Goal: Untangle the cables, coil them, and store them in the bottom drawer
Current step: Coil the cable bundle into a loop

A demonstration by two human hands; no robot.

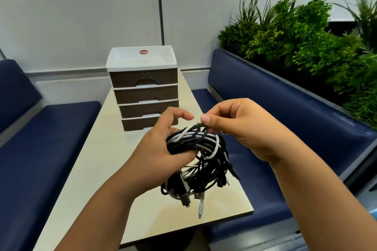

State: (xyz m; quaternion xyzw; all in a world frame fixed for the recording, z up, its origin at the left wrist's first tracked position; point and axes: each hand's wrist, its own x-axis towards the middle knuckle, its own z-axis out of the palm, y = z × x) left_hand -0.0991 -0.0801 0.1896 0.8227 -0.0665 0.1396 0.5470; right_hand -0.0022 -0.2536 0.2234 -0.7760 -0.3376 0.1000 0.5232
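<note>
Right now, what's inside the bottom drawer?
I can't see inside: the bottom drawer is closed, and the left hand covers part of it. The cable bundle is held above the table.

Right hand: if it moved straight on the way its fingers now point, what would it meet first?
The right hand points left toward the left hand. Its fingertips already pinch a cable of the tangled cable bundle; beyond that, probably the left hand's fingers, though depth is unclear.

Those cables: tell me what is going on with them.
A person holds a tangled bundle of black and white cables above the table. The left hand grips the bundle, while the right hand pinches a strand at its top. The drawer unit stands behind on the table, all four drawers closed, so nothing is stored yet.
</note>
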